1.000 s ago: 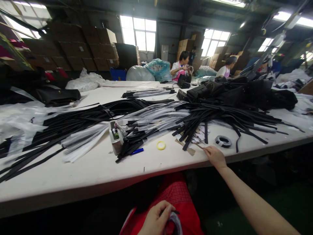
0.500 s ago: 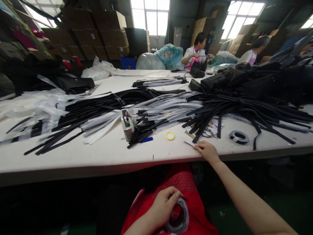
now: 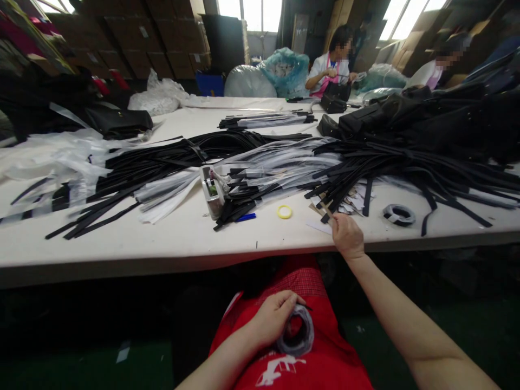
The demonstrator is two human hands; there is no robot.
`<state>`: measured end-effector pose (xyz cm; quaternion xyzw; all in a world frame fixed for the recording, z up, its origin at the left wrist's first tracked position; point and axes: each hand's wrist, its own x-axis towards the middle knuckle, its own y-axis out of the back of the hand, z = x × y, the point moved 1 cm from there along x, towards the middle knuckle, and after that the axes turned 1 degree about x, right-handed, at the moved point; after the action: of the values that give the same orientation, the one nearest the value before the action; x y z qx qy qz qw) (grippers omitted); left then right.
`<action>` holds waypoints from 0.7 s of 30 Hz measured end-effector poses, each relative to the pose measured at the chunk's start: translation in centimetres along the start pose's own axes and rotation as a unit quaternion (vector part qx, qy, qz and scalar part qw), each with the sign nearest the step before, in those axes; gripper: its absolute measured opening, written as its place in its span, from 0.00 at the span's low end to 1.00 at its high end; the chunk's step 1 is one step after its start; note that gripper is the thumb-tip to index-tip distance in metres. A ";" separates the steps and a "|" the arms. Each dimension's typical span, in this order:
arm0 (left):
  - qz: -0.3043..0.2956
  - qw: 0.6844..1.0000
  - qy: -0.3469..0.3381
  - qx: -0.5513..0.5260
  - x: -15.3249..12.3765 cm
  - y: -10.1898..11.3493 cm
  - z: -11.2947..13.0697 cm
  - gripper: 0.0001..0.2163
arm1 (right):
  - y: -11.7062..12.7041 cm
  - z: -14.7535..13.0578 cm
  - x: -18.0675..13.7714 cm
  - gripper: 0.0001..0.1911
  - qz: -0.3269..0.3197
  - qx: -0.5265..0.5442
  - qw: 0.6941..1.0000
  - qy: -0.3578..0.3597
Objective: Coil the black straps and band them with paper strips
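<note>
My left hand (image 3: 276, 319) is closed on a coiled strap (image 3: 299, 345), dark inside with a whitish wrapping, held low over my red apron (image 3: 320, 336). A short dark end pokes out past the fingertips. Over at the table's front edge, my right hand (image 3: 348, 235) pinches a narrow tan strip (image 3: 326, 210), probably paper or card. That strip lies against the ends of the black straps (image 3: 345, 184) and beside a heap of small paper pieces (image 3: 352, 199). A white slip (image 3: 319, 227) rests on the table just left of the right hand.
On the white table (image 3: 134, 246) lie a yellow ring (image 3: 284, 211), a blue object (image 3: 246, 217), a small box (image 3: 211, 195) and another coil (image 3: 398, 214). Black bags (image 3: 439, 124) are heaped at right. Across the table sits a co-worker (image 3: 331, 70).
My right hand has let go of the white slip and now pinches the tan strip, slightly farther forward. The left hand still holds the coil. The view has tipped downward.
</note>
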<state>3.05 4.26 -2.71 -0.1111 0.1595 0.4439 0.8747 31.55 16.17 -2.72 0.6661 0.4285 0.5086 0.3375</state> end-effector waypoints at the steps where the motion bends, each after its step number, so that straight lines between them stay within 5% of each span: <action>1: -0.007 1.000 0.015 -0.020 -0.1 0.0 -0.2 0.26 | 0.6 -0.3 -0.1 0.17 0.032 -0.001 0.999 -0.016; 4: -0.021 0.994 0.062 -0.087 -0.5 -0.2 -0.6 0.28 | 2.5 -1.5 -0.3 0.16 0.099 0.026 0.994 -0.043; 6: -0.024 0.990 0.074 -0.116 -0.7 -0.3 -0.6 0.29 | 3.9 -2.9 -0.7 0.15 0.062 0.088 0.994 -0.023; 8: -0.024 0.988 0.080 -0.132 -0.7 -0.3 -0.5 0.29 | 5.3 -4.7 -1.6 0.16 -0.050 0.172 0.984 0.020; 11: -0.019 0.985 0.089 -0.145 -0.6 -0.1 -0.4 0.28 | 7.4 -7.8 -4.5 0.21 -0.258 0.255 0.926 0.105; 14: -0.022 0.985 0.084 -0.146 -0.3 0.1 -0.7 0.27 | 9.2 -9.8 -7.9 0.22 -0.361 0.247 0.885 0.158; 21: -0.024 0.994 0.036 -0.100 -0.1 0.1 -1.0 0.24 | 11.7 -10.7 -10.6 0.09 -0.321 0.152 0.914 0.197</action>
<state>2.73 3.89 -3.61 -0.2183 0.1432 0.4325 0.8630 22.64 1.85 6.23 0.4222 0.7493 0.4225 0.2860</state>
